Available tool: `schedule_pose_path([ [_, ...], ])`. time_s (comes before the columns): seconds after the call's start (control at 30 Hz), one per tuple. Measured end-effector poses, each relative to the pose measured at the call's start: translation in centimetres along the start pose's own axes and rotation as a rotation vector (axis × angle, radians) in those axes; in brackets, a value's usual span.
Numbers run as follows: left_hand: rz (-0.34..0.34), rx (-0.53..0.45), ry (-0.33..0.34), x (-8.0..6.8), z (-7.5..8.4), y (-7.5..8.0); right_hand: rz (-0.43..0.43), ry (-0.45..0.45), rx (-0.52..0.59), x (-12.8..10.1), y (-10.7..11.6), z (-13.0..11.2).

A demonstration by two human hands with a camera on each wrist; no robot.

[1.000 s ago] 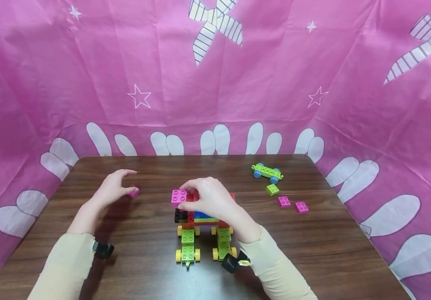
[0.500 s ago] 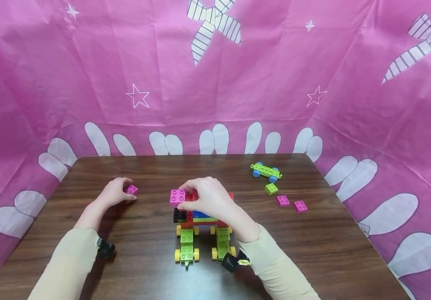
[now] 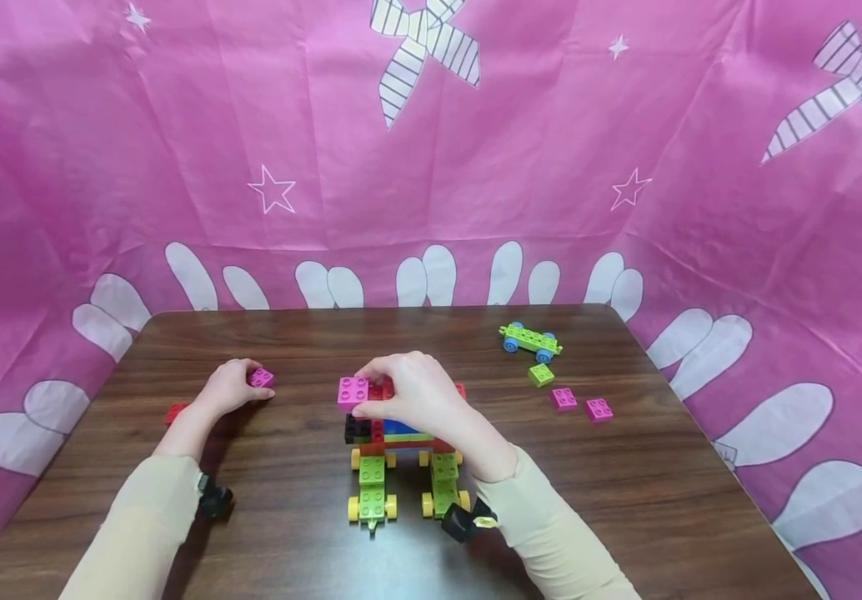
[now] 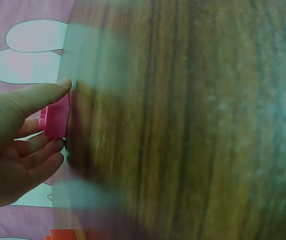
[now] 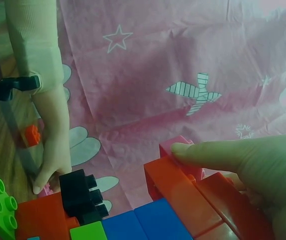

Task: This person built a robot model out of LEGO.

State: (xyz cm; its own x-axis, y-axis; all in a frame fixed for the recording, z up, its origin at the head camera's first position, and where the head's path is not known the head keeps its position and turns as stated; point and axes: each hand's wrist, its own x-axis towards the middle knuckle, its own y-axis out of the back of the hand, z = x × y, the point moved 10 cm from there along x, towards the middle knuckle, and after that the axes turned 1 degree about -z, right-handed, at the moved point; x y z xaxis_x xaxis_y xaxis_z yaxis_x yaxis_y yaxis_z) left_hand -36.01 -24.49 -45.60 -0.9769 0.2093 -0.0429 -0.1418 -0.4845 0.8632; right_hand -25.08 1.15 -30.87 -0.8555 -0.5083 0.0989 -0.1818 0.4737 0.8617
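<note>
My left hand [image 3: 230, 387] pinches a pink brick [image 3: 262, 377] on the table at the left. In the left wrist view the thumb lies along one side of this pink brick [image 4: 57, 119], with fingers on the other. My right hand [image 3: 418, 398] holds another pink brick [image 3: 353, 392] between thumb and fingers, at the upper left end of a brick-built model. That model has red bricks [image 5: 183, 192], blue bricks [image 3: 397, 428], a black brick [image 3: 357, 428] and green wheeled bases [image 3: 373, 500] with yellow wheels. My right hand hides part of its top.
A red brick [image 3: 175, 412] lies beside my left forearm. At the right are a green car base [image 3: 530, 337] with blue wheels, a small green brick [image 3: 541, 375] and two pink bricks, one nearer [image 3: 563, 399] and one farther right [image 3: 599, 410]. A pink curtain [image 3: 431, 167] surrounds the table.
My left hand has gone from spread fingers to a pinch around the pink brick. The red brick by my left forearm has come into sight. My right hand stays in place.
</note>
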Motion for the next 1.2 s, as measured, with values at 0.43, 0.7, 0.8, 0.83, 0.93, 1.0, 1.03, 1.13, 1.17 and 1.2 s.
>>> schedule_pose_path([
  [0.43, 0.034, 0.004, 0.061, -0.1, -0.1, 0.0, 0.005, 0.007, -0.012, 0.0, 0.0, -0.1],
  [0.7, 0.052, -0.003, 0.037, -0.2, 0.6, 0.3, 0.006, 0.011, -0.007, -0.1, 0.1, -0.2],
  [0.8, 0.073, -0.019, 0.024, -0.4, 1.4, 0.9, 0.006, 0.009, -0.010, -0.1, 0.2, -0.2],
  [0.83, 0.078, -0.022, 0.020, -0.4, 1.6, 1.1, 0.005, 0.008, -0.011, -0.1, 0.1, -0.2],
  [0.93, 0.098, -0.026, 0.005, -0.6, 2.5, 1.7, 0.005, 0.009, -0.012, -0.1, 0.1, -0.2],
  [1.0, 0.116, -0.027, -0.009, -0.8, 3.2, 2.1, 0.005, 0.008, -0.011, -0.1, 0.1, -0.2],
  [1.03, 0.127, -0.022, -0.020, -0.9, 3.7, 2.4, 0.005, 0.008, -0.010, -0.1, 0.1, -0.1],
  [1.13, 0.159, -0.024, -0.052, -1.3, 5.1, 3.3, 0.003, 0.006, -0.006, -0.1, 0.1, -0.1],
  [1.17, 0.170, -0.025, -0.062, -1.5, 5.6, 3.6, 0.002, 0.005, -0.004, -0.1, 0.1, -0.1],
  [1.2, 0.181, -0.025, -0.073, -1.7, 6.1, 3.9, 0.002, 0.005, -0.003, -0.1, 0.1, -0.1],
])
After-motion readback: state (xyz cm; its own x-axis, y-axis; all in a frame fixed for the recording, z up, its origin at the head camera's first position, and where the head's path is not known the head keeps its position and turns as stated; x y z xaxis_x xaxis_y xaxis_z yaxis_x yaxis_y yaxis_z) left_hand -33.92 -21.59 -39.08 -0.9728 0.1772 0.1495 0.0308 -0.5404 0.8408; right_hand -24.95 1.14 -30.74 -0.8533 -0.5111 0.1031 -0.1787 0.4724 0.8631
